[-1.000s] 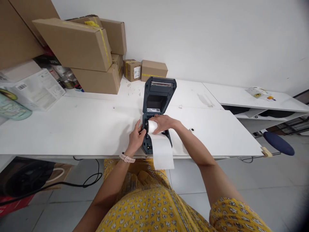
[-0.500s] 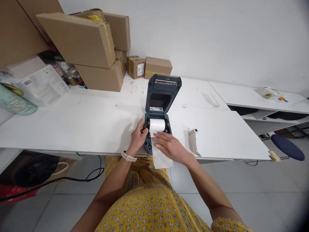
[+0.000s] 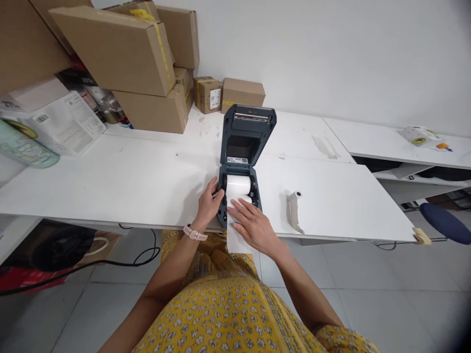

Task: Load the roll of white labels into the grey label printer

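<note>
A dark grey label printer [image 3: 247,139] stands at the table's front edge with its lid raised. Inside it sits a white label roll [image 3: 238,185], and a paper strip [image 3: 235,240] runs from it toward me over the front edge. My left hand [image 3: 209,205] grips the printer's left edge, its thumb on top by the roll and its fingers along the outer side. Lying flat on the strip, with fingers stretched out, is my right hand [image 3: 253,225]; it hides the right front of the printer.
A narrow core with curled backing paper [image 3: 293,213] lies right of the printer on the white table [image 3: 154,186]. Cardboard boxes [image 3: 110,54] are stacked at the back left, with smaller boxes [image 3: 243,93] behind the printer. A blue stool [image 3: 446,223] stands at right.
My right hand has shifted slightly left on the paper strip, and the strip's hanging end has swung left and lies straighter. My left hand stays at the printer's side. The view has tilted slightly.
</note>
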Demonstrator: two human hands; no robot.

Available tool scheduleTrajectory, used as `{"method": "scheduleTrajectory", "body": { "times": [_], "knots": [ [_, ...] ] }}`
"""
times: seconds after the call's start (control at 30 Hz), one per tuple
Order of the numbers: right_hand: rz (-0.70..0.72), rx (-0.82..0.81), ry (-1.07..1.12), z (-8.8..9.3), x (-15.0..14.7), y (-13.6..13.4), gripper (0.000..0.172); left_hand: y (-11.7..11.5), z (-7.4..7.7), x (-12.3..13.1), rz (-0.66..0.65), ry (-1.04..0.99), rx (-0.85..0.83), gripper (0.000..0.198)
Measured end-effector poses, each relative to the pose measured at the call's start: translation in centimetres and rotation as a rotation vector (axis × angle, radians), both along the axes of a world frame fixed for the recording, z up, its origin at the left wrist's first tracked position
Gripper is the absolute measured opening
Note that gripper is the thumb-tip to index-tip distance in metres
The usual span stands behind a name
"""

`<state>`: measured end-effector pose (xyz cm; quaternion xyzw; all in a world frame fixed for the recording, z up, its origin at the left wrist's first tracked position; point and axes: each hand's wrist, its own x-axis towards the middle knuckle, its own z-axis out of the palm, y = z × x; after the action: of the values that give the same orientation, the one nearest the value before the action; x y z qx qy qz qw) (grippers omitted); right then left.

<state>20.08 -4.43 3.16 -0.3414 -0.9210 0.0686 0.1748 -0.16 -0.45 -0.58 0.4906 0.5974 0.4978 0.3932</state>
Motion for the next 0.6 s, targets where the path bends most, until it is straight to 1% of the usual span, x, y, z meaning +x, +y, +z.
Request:
{"method": "scheduleTrajectory", "body": {
  "times": [0.13,0.23,0.33,0.4,0.43,0.47,0.5,0.53,0.57,0.6],
  "knots": [
    [0.004,-0.005,0.008,0.0,-0.2,0.0,0.045,0.2,-0.1,0.0,0.006,-0.027,0.011,0.062],
    [0.005,-0.039,0.045,-0.1,-0.4,-0.1,0.045,-0.3,0.2,0.4,0.01,-0.071,0.0,0.065],
    [0.034,-0.124,0.144,0.4,0.2,-0.3,0.043,-2.2,0.4,1.4,0.005,-0.141,-0.053,0.075],
    [0.095,-0.259,0.276,1.2,1.2,-0.1,0.036,-3.8,0.3,2.1,-0.017,-0.152,-0.056,0.083],
    [0.1,-0.324,0.377,1.9,1.8,0.3,0.032,-4.6,0.2,2.4,-0.049,-0.162,-0.065,0.09],
    [0.062,-0.359,0.496,2.7,2.3,1.0,0.031,-5.3,0.1,2.5,-0.059,-0.177,-0.078,0.097],
    [-0.022,-0.347,0.627,3.6,2.9,2.1,0.031,-5.9,0.0,2.6,-0.076,-0.19,-0.093,0.102],
    [-0.135,-0.291,0.763,4.6,3.2,3.7,0.031,-6.3,0.0,2.6,-0.092,-0.205,-0.111,0.106],
    [-0.276,-0.188,0.872,5.7,3.4,5.7,0.032,-6.6,0.0,2.6,-0.101,-0.218,-0.128,0.108],
    [-0.361,-0.081,0.97,6.7,3.4,8.0,0.034,-6.7,0.1,2.5,-0.11,-0.229,-0.14,0.108]
  ]
}}
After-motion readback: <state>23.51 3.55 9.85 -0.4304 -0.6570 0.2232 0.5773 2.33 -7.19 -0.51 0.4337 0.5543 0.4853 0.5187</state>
